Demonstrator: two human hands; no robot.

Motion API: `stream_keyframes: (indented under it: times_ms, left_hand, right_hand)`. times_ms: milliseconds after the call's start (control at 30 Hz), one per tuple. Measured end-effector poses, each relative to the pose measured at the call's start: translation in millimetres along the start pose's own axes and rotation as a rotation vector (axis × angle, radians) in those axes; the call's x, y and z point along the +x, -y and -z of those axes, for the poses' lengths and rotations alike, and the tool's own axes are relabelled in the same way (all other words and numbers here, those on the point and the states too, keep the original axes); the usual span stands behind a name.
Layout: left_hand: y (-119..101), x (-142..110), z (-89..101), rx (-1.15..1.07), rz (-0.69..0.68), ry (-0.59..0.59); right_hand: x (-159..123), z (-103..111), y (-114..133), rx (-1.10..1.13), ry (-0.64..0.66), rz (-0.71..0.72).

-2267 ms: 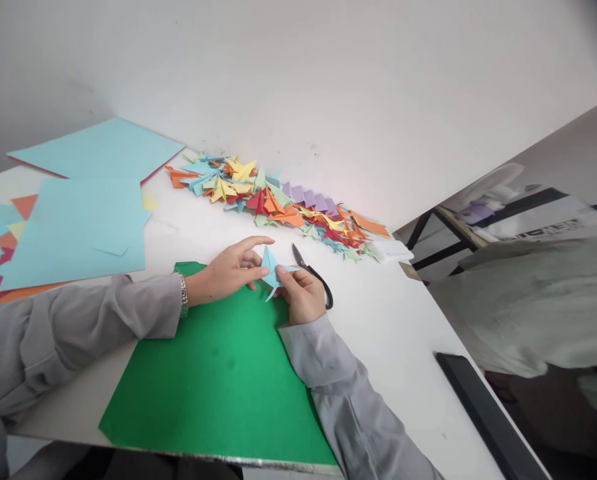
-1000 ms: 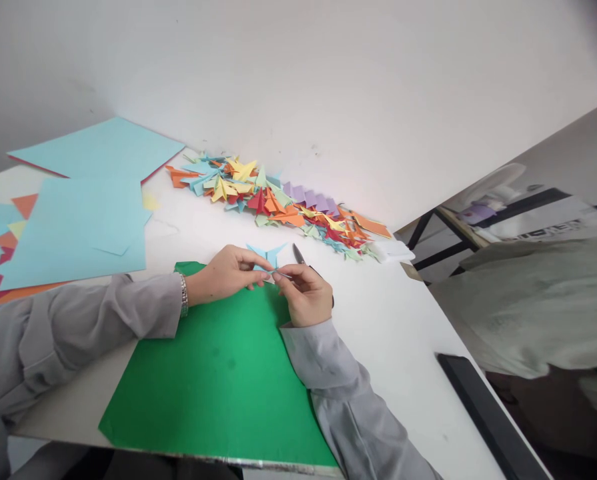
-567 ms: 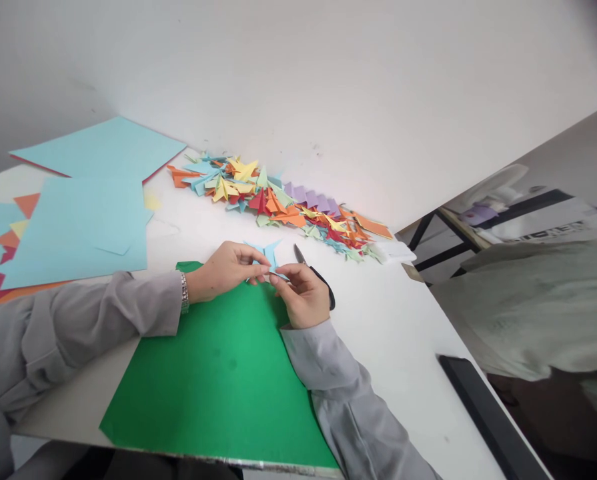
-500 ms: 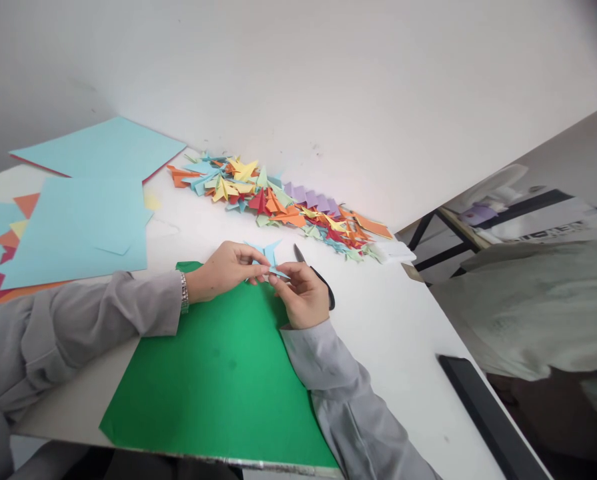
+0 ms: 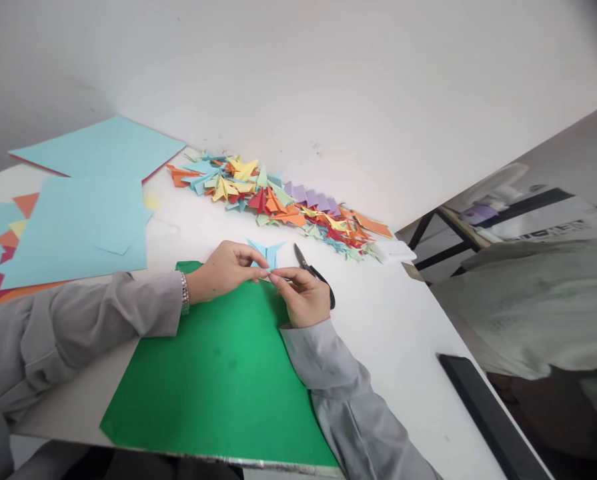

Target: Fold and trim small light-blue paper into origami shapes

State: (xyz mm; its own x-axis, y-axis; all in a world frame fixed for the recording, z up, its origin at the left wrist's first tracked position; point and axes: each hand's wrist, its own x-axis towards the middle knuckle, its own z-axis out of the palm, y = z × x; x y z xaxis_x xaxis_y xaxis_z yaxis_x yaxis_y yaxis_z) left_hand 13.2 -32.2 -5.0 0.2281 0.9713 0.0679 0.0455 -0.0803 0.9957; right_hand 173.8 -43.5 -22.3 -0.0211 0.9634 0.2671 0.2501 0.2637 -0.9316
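A small light-blue folded paper plane (image 5: 267, 253) is pinched between my two hands, its pointed tips showing above the fingers. My left hand (image 5: 231, 270) grips it from the left with thumb and forefinger. From the right, my right hand (image 5: 305, 293) pinches its near edge, and the fingertips of both hands meet there. The fingers hide the lower part of the paper. Beneath the hands lies a green sheet (image 5: 223, 380). Black-handled scissors (image 5: 308, 267) lie just beyond my right hand, partly covered by it.
A long heap of folded paper planes (image 5: 273, 200) in several colours runs along the wall. Large light-blue sheets (image 5: 88, 227) and coloured scraps (image 5: 25, 205) lie at left. A black bar-shaped object (image 5: 488, 413) rests near the right table edge. Pale green cloth (image 5: 528, 307) hangs beyond it.
The blue paper has been turned, so its tips now point away from me rather than its broad face showing. My left fingers have closed in on it; both hands now pinch its near edge.
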Motion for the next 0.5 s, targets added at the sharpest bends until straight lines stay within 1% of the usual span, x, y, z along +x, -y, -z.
stream_keyframes:
  times_ms: [133, 233, 367, 500]
  left_hand:
    - [-0.5, -0.2, -0.7, -0.024, 0.012, -0.018]
    - [-0.8, -0.3, -1.2, -0.031, 0.018, -0.027]
    - [0.2, -0.7, -2.0, -0.022, -0.010, -0.036]
    - [1.1, -1.0, -2.8, -0.002, -0.025, -0.046]
  right_hand:
    - [0.6, -0.8, 0.6, 0.049, 0.007, -0.007]
    - [1.0, -1.6, 1.6, 0.092, 0.004, -0.044]
    - [1.9, -2.8, 4.5, 0.163, -0.005, -0.106]
    - [2.7, -4.3, 6.7, 0.206, -0.017, -0.132]
